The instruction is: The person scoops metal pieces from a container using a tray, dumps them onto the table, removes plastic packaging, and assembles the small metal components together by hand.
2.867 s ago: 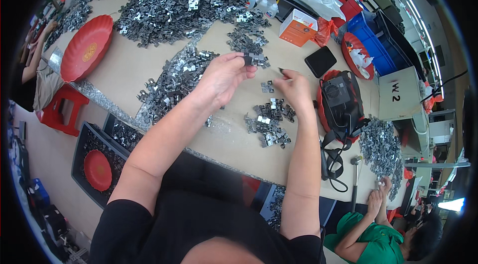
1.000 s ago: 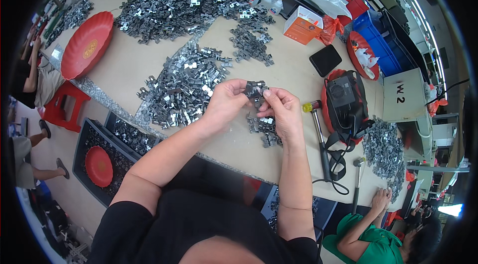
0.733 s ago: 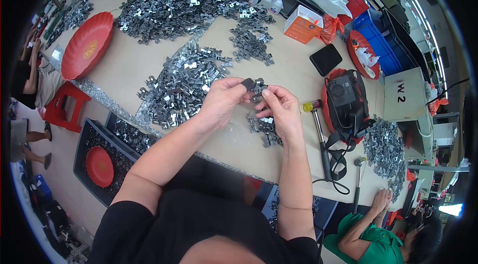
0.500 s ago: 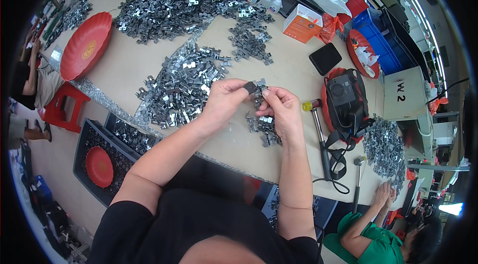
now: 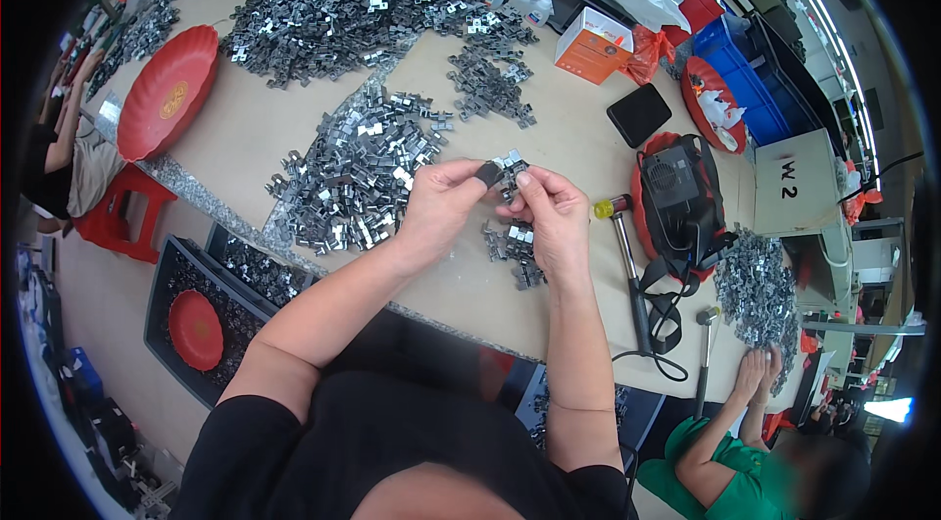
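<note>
Small bent metal clips (image 5: pixel 511 163) are pinched between my two hands above the middle of the table. My left hand (image 5: pixel 438 209) is closed on them from the left, with a black cover or pad (image 5: pixel 488 173) at its fingertips. From the right, my right hand (image 5: pixel 555 218) grips the same clips between thumb and fingers. Exactly how the clips fit together is too small to tell. Just under my right hand lies a little cluster of clips (image 5: pixel 512 244), partly hidden by it. A loose heap of clips (image 5: pixel 358 172) spreads beside my left hand.
A bigger heap of clips (image 5: pixel 323 15) covers the far table. Two hammers (image 5: pixel 632 280) (image 5: pixel 706 363), a black strapped device (image 5: pixel 676 192) and a black flat box (image 5: pixel 639 115) lie rightward. A red tray (image 5: pixel 170 94) stands left. A co-worker's hands (image 5: pixel 757 373) touch another heap.
The clips in my fingers have turned slightly and show a brighter face. My hands stay almost in place. The co-worker's hands at right have shifted a little toward their heap.
</note>
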A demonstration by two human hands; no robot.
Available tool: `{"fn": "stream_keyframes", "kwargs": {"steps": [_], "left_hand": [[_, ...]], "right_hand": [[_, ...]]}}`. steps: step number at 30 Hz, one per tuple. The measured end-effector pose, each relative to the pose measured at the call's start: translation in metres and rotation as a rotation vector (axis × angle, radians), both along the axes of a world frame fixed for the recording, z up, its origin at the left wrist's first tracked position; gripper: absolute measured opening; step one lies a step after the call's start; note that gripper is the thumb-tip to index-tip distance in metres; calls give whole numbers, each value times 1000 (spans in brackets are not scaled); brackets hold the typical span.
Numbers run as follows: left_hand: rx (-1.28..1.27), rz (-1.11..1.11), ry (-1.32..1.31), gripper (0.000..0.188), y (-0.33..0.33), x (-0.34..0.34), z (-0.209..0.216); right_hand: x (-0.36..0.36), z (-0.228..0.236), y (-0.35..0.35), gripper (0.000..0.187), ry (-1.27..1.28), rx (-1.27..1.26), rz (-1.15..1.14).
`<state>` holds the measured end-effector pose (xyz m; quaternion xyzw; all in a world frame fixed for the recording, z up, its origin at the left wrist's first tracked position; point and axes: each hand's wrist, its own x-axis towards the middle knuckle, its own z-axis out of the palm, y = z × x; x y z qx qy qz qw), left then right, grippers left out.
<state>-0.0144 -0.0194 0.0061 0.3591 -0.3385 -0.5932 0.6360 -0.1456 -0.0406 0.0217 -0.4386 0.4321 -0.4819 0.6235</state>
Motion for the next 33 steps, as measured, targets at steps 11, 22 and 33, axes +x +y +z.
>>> {"fn": "stream_keyframes", "kwargs": {"steps": [11, 22, 33], "left_hand": [[-133, -97, -23, 20, -2, -1, -6], [-101, -176, -455, 24, -3, -2, 0], [-364, -74, -1332, 14, -36, 23, 32]], "right_hand": [[-7, 6, -1, 16, 39, 38, 99], [-14, 4, -5, 9, 150, -115, 89], [-26, -7, -24, 15, 474, -172, -71]]}}
